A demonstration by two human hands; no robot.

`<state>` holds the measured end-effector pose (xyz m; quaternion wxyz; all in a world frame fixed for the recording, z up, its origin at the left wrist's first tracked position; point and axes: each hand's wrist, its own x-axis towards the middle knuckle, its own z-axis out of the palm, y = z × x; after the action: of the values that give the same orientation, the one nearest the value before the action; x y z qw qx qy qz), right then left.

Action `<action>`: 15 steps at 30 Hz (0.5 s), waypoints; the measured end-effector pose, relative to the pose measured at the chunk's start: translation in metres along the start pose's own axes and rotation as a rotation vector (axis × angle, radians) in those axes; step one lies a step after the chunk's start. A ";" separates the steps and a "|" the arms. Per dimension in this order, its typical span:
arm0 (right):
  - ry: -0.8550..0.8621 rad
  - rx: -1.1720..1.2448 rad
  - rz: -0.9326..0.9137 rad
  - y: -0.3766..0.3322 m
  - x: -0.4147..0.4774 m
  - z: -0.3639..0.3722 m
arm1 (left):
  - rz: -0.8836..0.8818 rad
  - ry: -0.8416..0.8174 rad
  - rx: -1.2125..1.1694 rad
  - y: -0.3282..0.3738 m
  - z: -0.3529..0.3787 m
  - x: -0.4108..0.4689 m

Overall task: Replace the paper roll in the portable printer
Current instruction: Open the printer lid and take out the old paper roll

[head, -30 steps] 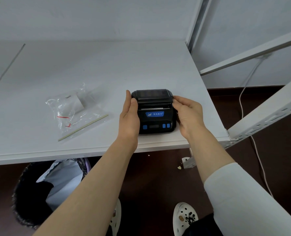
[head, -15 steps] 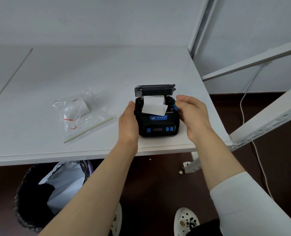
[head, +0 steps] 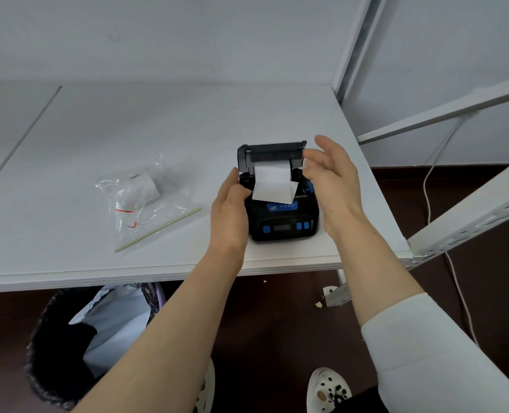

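Black printer [head: 281,225], blue buttons [head: 302,225]

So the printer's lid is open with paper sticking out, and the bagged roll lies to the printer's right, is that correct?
Not quite: the head view shows the bagged roll lying left of the printer, not right. The lid is open with paper sticking out.

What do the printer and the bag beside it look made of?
The printer looks like matte black moulded plastic with blue buttons. The bag looks like thin glossy clear film: it crinkles, glints and shows a white roll inside, probably paper.
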<state>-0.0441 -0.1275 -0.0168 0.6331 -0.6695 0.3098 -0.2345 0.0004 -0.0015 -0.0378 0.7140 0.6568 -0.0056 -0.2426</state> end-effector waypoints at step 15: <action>-0.244 -0.682 0.006 -0.006 -0.018 -0.002 | 0.004 0.025 0.002 0.003 -0.005 -0.009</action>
<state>-0.0573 -0.1163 -0.0092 0.4064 -0.8643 0.2943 -0.0342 -0.0043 0.0066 -0.0328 0.7140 0.6603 0.0017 -0.2329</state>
